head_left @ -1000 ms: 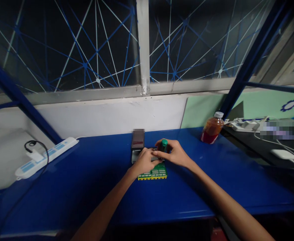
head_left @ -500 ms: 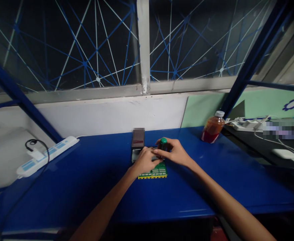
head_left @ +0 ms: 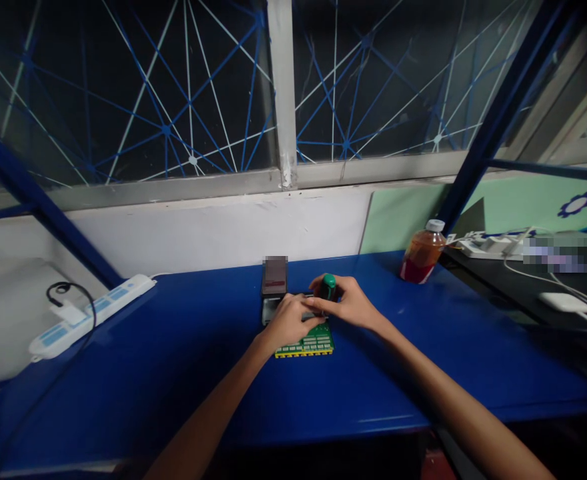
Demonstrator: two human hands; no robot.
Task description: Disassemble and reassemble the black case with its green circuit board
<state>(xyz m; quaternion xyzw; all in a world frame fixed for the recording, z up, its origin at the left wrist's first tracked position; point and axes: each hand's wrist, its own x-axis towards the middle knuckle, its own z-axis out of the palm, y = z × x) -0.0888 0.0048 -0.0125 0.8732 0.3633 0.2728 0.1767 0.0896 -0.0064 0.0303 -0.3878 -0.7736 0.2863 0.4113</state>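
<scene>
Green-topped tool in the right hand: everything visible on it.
The green-topped tool looks like a screwdriver handle: rounded green top, darker body below, smooth and plastic-looking. It stands roughly upright in the right hand, thumb on the near side. In the picture it sits just above the visible right side of the green board. The hand hides its lower end, so the tip and any contact there can't be told.

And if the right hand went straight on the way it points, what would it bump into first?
Probably the left hand: the right hand, gripping the green tool, points toward it. They look very close, maybe touching; depth is hard to judge from one view.
</scene>
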